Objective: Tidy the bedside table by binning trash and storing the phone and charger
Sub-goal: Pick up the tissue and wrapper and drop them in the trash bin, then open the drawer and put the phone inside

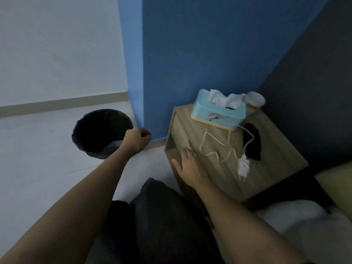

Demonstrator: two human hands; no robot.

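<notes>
While the left hand (137, 139) hangs curled, its contents hidden, beside the bin (102, 133), the right hand (187, 164) rests open and empty on the counter (276, 149), apparently ready to gather the nearby charger (243, 165) and phone (252, 141).

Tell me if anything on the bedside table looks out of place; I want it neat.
The white charger lies unplugged near the table's front edge, its cable sprawled in loose loops across the top. A dark phone lies beside it. The tissue box and cup stand tidy at the back.
</notes>
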